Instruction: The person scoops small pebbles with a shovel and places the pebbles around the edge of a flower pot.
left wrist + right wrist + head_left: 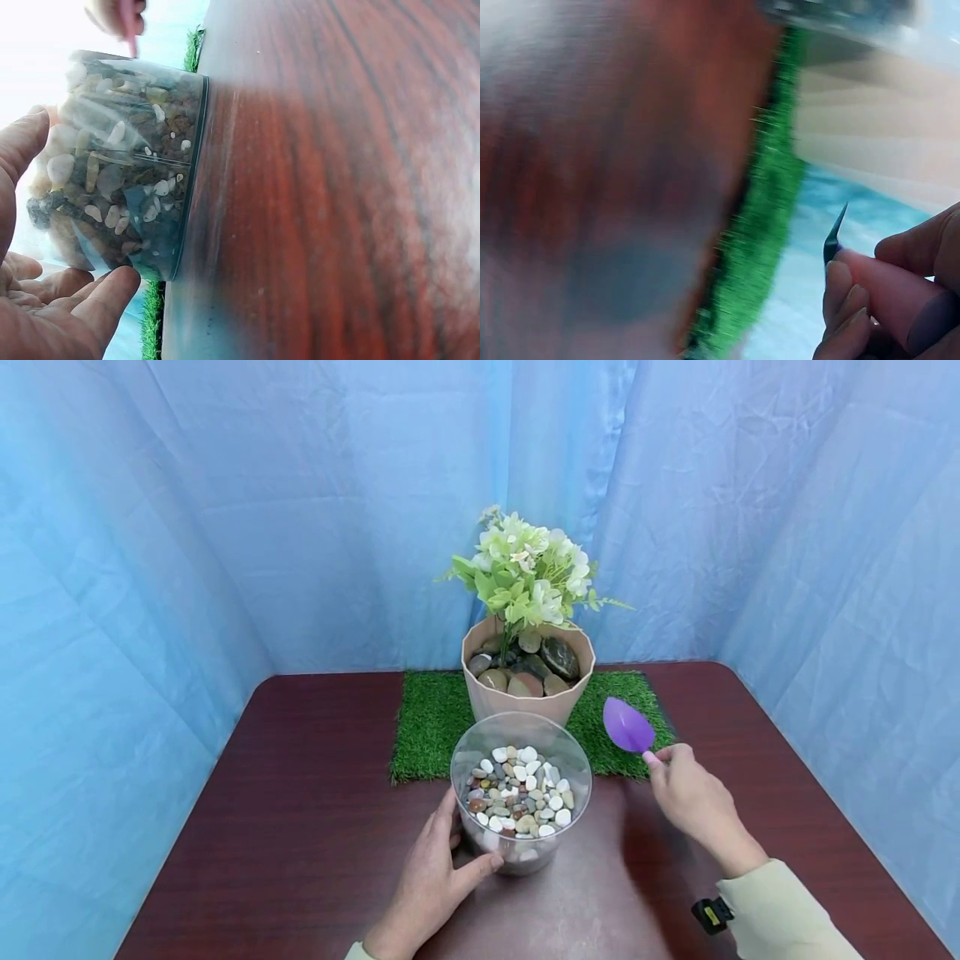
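Note:
A clear plastic container (521, 793) full of white, grey and brown pebbles (517, 797) stands on the table. My left hand (427, 872) holds its near left side, thumb at the front and fingers along the left. The left wrist view shows the thumb and fingers (112, 296) on either side of the pebble-filled container (127, 172). To the right, my right hand (693, 793) grips the pink handle of a small purple trowel (628, 725) above the table. No stones show on its blade. In the right wrist view the fingers wrap the pink handle (889, 289).
Behind the container, a beige pot (525, 703) holds large dark stones (558, 657) and white flowers with green leaves (525, 568). Under it lies a green grass mat (427, 727) on the dark red-brown table (300, 827). Blue curtains (337, 510) surround the table.

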The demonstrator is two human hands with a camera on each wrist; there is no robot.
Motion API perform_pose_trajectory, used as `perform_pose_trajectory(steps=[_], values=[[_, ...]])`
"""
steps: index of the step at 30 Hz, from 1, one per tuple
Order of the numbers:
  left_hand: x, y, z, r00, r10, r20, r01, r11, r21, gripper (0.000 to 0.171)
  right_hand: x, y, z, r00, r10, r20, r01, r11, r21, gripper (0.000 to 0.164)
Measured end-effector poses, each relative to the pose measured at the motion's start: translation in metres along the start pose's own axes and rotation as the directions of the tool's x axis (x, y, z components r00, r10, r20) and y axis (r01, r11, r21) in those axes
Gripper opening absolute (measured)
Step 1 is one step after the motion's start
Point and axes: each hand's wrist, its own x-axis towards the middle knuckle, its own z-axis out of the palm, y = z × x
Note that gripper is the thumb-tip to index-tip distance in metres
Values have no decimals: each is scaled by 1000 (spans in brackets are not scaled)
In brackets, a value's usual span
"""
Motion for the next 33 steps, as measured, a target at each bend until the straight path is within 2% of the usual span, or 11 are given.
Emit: perform_pose_trajectory(steps=[3, 7, 15, 20, 22, 24, 27, 30, 33], values=[[0, 1, -1, 1000, -15, 8, 15, 1000, -4, 111, 7, 3, 15, 999, 33, 32, -31, 998, -46, 55], [0, 2, -1, 999, -36, 18, 37, 999, -11, 112, 14, 4, 29, 999, 46, 28, -44, 995, -87, 50], [0, 2, -3, 999, -21, 36, 21, 1000, -9, 112, 22, 7, 46, 994, 89, 57, -83, 992, -97, 46], [2, 2, -8, 999, -8, 52, 7, 999, 33, 111, 25, 9, 50, 993, 86, 80, -76, 990, -122, 37], [3, 1, -11, 999, 16, 49, -20, 995, 98, 108, 25, 10, 50, 994, 73, 85, -61, 988, -138, 35], [4, 1, -15, 997, 58, 43, -65, 981, 182, 102, 25, 10, 50, 994, 63, 92, -48, 987, -154, 33], [6, 1, -25, 994, 104, 29, -108, 942, 318, 93, 25, 9, 47, 991, 56, 119, -33, 982, -185, 30], [12, 3, -39, 992, 124, 19, -121, 904, 411, 85, 24, 3, 38, 988, 63, 140, -29, 972, -231, 35], [22, 6, -60, 991, 130, -16, -105, 858, 503, 79, 23, -5, 23, 998, 6, 62, 11, 965, -261, 46]])
